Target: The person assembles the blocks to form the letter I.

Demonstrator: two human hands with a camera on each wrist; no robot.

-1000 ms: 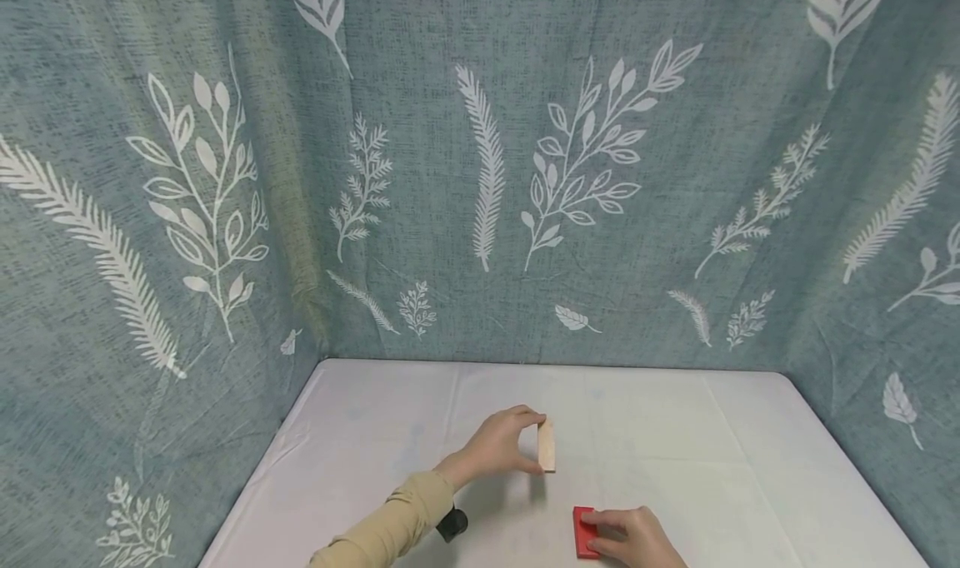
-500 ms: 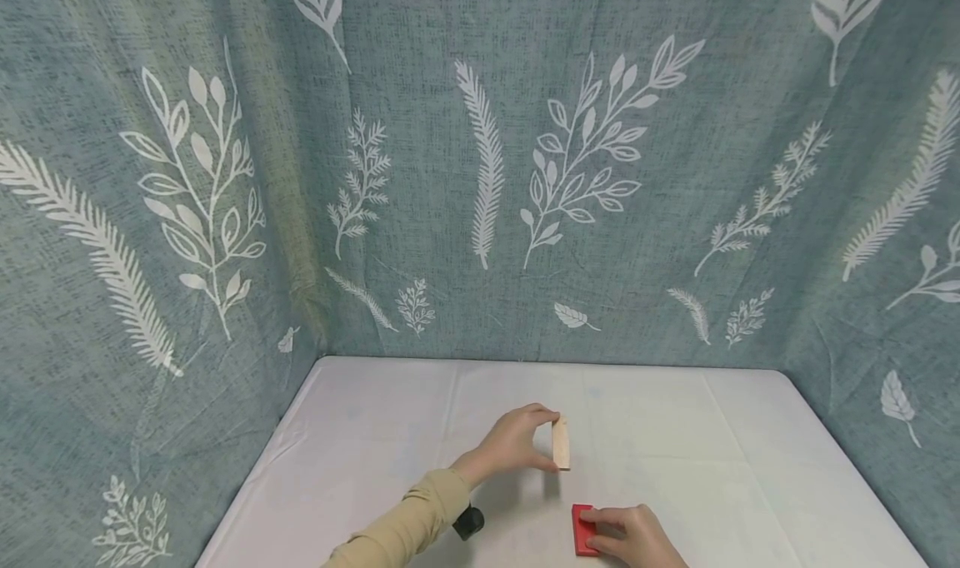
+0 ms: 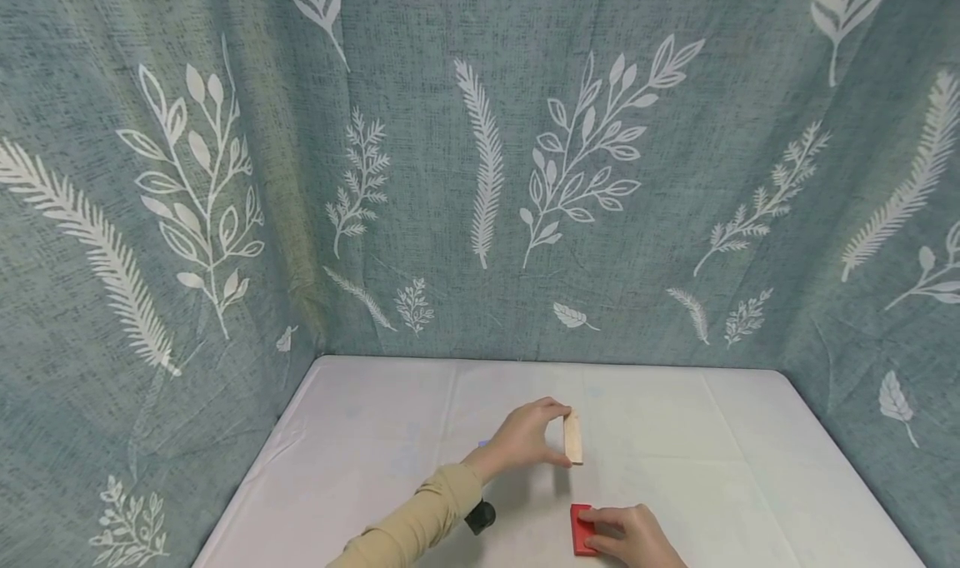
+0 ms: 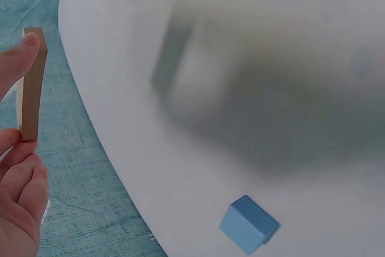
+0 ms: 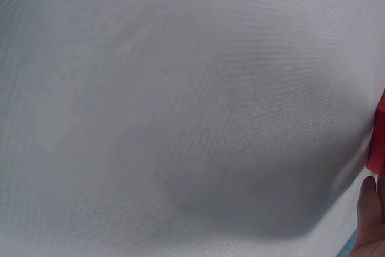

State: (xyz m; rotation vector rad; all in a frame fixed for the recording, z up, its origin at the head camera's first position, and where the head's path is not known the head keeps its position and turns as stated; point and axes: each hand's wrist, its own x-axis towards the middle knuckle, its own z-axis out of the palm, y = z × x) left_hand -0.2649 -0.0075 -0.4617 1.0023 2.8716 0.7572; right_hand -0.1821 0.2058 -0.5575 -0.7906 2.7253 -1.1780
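Observation:
My left hand (image 3: pixel 522 436) pinches a narrow plain wooden block (image 3: pixel 573 437) by its two ends, thumb at one end and fingertips at the other. In the left wrist view this wooden block (image 4: pixel 32 85) hangs over the table, and its shadow falls on the cloth. Nearer the front, my right hand (image 3: pixel 636 536) grips a red block (image 3: pixel 582 530) from its right side. Only an edge of the red block (image 5: pixel 378 139) and some fingers show in the right wrist view.
A blue block (image 4: pixel 249 226) lies on the white-covered table (image 3: pixel 697 451), mostly hidden behind my left wrist in the head view. A black wrist camera (image 3: pixel 480 516) hangs under the left sleeve. A leaf-patterned curtain (image 3: pixel 420 168) encloses the back and sides.
My left hand has moved right with the wooden block, now farther back than the red block. A bit of blue has appeared behind that wrist. The right hand has stayed in place.

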